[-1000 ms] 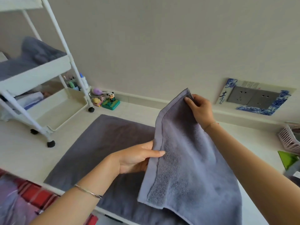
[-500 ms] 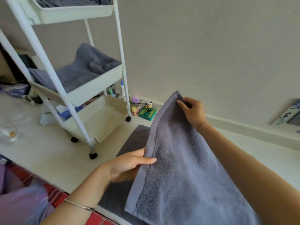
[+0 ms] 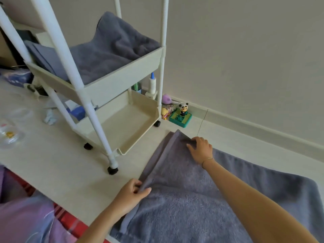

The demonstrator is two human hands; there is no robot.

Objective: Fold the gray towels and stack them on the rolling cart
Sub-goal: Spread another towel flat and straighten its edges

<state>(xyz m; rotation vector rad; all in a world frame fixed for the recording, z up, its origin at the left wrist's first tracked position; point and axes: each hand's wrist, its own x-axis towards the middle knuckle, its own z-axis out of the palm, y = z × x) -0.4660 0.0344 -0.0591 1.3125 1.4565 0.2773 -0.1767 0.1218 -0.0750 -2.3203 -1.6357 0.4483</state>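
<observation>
A gray towel (image 3: 177, 204) lies low over the floor, partly on another gray towel (image 3: 273, 183) spread beneath it. My left hand (image 3: 131, 193) pinches its near left edge. My right hand (image 3: 199, 148) grips its far corner. The white rolling cart (image 3: 98, 92) stands to the left. Its middle shelf holds crumpled and folded gray towels (image 3: 105, 50); the bottom shelf (image 3: 122, 130) is bare.
Small toys, a panda figure on a green base (image 3: 181, 114) and bottles sit by the wall behind the cart. Plastic bags and clutter (image 3: 12, 135) lie at the left. A red and purple cloth (image 3: 35, 220) covers the near left corner.
Both hands have lowered the held towel from mid-air down onto the spread towel. The view has swung left and down, bringing the cart closer.
</observation>
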